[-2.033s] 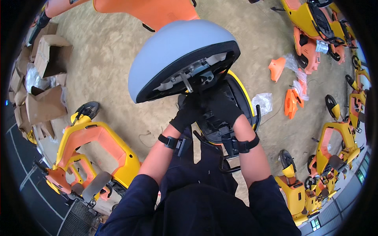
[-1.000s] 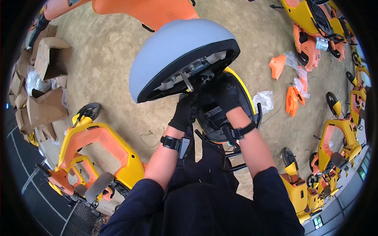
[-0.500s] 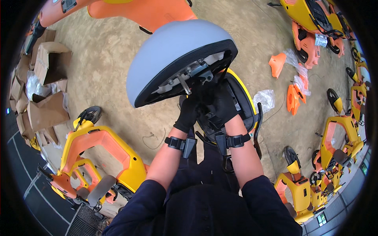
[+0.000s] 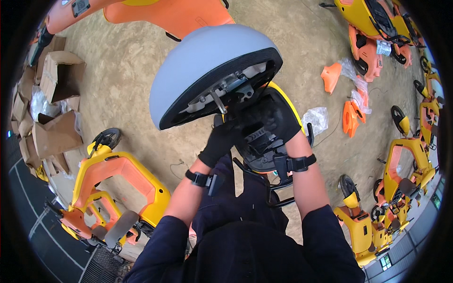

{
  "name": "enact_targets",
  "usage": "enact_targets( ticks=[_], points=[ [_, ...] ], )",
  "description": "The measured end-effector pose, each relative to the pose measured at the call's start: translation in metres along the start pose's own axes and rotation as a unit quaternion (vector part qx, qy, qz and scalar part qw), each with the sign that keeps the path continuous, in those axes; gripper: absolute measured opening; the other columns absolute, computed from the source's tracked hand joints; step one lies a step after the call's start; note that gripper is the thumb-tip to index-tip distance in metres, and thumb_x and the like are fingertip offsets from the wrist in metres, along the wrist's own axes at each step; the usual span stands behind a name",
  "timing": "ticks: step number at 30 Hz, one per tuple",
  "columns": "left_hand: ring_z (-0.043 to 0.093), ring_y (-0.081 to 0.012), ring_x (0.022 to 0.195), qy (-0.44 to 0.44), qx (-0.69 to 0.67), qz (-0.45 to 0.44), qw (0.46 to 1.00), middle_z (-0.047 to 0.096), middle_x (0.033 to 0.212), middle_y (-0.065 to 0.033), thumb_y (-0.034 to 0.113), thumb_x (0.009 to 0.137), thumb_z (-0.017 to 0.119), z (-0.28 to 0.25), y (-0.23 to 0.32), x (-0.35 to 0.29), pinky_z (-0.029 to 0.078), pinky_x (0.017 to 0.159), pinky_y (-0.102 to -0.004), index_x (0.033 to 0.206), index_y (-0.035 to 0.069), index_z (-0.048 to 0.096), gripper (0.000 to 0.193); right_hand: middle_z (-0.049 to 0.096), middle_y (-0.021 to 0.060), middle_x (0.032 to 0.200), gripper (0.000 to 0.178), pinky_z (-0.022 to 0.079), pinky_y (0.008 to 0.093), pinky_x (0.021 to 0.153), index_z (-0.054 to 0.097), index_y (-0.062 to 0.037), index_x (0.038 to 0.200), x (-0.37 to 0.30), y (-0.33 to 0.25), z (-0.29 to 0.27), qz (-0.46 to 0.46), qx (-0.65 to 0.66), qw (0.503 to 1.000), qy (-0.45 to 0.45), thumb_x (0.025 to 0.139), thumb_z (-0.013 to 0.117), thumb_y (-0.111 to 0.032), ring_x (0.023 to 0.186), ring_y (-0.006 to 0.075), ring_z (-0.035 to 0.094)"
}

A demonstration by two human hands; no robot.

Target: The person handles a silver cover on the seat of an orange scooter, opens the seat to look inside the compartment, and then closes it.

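Note:
A large grey dome-shaped part (image 4: 203, 66) with a black rim is tilted up in front of me, its underside showing metal brackets and a thin rod (image 4: 218, 101). My left hand (image 4: 221, 140), in a black glove, reaches up under the rim near that rod. My right hand (image 4: 276, 118), also gloved, grips black parts on top of a yellow and black vehicle body (image 4: 283, 101) just below the dome. Fingertips of both hands are hidden among the black parts.
Yellow and orange ride-on vehicle frames (image 4: 118, 181) stand at lower left and along the right (image 4: 406, 165). Open cardboard boxes (image 4: 59, 78) pile up on the left. Loose orange panels (image 4: 351, 115) and plastic bags (image 4: 317, 118) lie on the sandy floor.
The grey dome has shifted slightly left and upward in view. Both hands stay under its rim, my right hand moving a little higher on the black parts.

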State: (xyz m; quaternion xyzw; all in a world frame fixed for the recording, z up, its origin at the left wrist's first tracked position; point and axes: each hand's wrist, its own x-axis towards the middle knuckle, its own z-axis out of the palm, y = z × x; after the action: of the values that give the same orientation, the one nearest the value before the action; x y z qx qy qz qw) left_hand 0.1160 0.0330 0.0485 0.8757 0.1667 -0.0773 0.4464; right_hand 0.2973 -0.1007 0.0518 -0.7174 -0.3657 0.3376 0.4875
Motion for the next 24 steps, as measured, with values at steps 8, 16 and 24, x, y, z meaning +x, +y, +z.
enact_targets(
  ticks=[8,16,24],
  points=[
    [0.058,-0.0255,0.081,0.149,0.009,-0.069,0.986,0.062,0.086,-0.0106,-0.005,0.066,0.050,-0.045,-0.038,-0.031,0.046,0.071,-0.0313,0.086,0.005,0.062,0.026,0.034,-0.0071,0.054,0.021,0.024,0.0157,0.034,0.051,0.0017,0.091,0.016,-0.007,-0.046,0.208,0.380,0.898,0.070,0.087,0.039,-0.015,0.039,0.0021,0.029],
    [0.055,-0.0243,0.087,0.066,-0.146,0.159,0.974,0.054,0.104,-0.0175,0.003,0.070,0.053,-0.027,0.064,0.001,0.042,0.079,-0.0304,0.082,0.000,0.057,0.012,0.032,-0.0041,0.056,0.021,0.027,0.0178,0.040,0.049,-0.0001,0.089,-0.017,-0.001,-0.016,0.082,0.219,0.964,0.129,0.088,0.035,-0.015,0.044,0.0059,0.031],
    [0.049,-0.0160,0.097,-0.062,-0.666,-0.099,0.736,0.052,0.109,-0.0082,0.036,0.087,0.044,-0.009,0.032,0.038,0.041,0.082,-0.0304,0.122,0.003,0.037,0.048,0.060,0.0132,0.087,0.038,0.043,0.0298,0.075,0.058,-0.0025,0.095,-0.002,-0.022,-0.019,0.033,0.071,0.990,0.116,0.062,0.059,-0.021,0.081,0.0244,0.056]
  ],
)
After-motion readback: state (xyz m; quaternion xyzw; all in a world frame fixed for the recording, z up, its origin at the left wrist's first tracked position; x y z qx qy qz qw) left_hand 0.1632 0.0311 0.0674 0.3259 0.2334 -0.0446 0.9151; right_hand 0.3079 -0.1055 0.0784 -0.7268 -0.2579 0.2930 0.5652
